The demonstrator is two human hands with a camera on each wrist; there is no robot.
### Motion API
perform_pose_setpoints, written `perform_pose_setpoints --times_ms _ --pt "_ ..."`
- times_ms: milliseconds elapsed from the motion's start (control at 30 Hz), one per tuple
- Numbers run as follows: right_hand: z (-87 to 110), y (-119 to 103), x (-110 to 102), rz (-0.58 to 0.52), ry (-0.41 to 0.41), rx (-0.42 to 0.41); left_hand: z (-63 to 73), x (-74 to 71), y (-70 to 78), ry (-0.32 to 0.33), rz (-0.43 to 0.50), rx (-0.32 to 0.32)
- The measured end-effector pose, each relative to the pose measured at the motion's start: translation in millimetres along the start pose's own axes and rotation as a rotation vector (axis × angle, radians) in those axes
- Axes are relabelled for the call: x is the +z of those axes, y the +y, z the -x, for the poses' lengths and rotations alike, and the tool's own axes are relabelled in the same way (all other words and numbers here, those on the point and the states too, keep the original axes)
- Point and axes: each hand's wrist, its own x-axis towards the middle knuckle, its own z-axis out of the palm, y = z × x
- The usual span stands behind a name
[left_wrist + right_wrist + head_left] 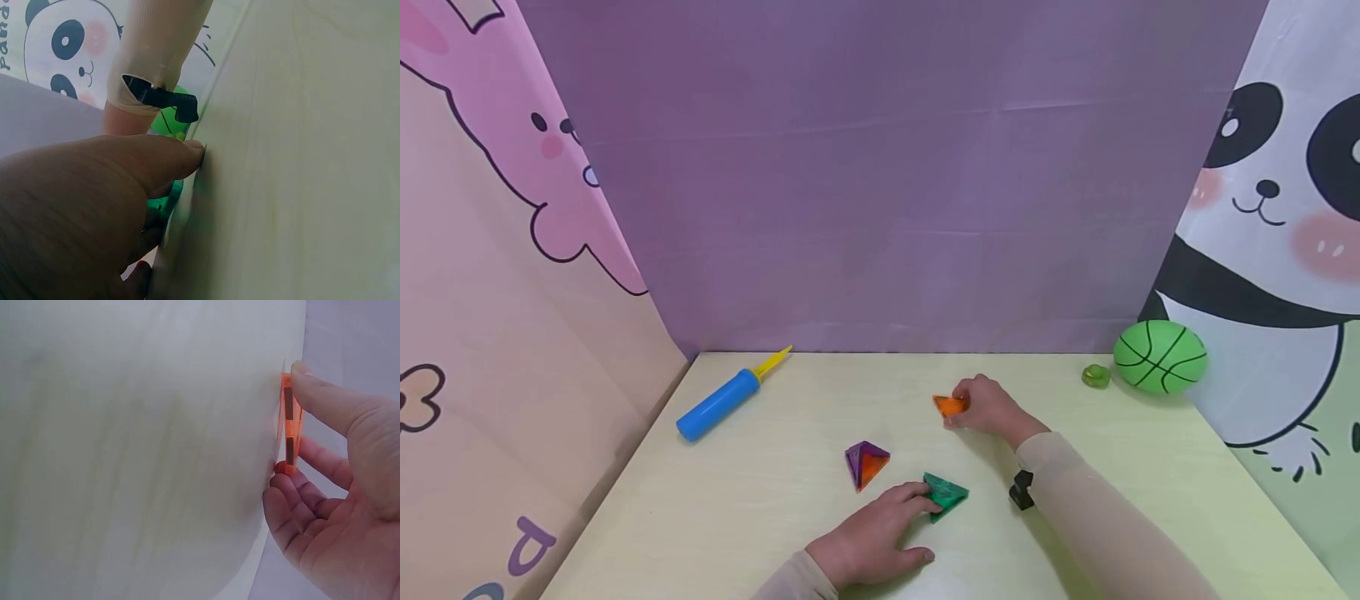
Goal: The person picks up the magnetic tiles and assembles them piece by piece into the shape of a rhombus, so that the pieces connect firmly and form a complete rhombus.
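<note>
The orange triangular piece (949, 407) was at the back half of the worktop (737, 508), near the middle of its width; whether it touched the surface, I could not tell. A purple backdrop (895, 183) rose behind, between a pink-figured panel (490, 275) and a panda panel (1270, 267). Of the two hands, the right hand (996, 410) pinched the orange piece between thumb and fingers, and the left hand (880, 537) was loosely spread, fingertips touching a green triangular piece (951, 493), thumb well apart from it. A blue cylinder with a yellow tip (718, 406) lay at the back left; a green ball (1161, 357) sat at the back right. A purple-and-orange pyramid (867, 464) stood near the green piece, to its left. A black clip (1021, 490) jutted from the right cuff. The small green object (1096, 377) lay just beside the ball.
</note>
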Motion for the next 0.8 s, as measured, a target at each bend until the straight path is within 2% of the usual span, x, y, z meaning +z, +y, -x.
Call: perform_pose_setpoints --times_ms 500,800 --pt "7.9 4 -4 -0.135 -0.005 0.04 0.5 0.2 -0.2 -0.007 0.01 -0.007" --pt "17.0 4 -7 -0.171 0.005 -0.002 -0.3 3.0 -2.5 0.015 0.003 0.013"
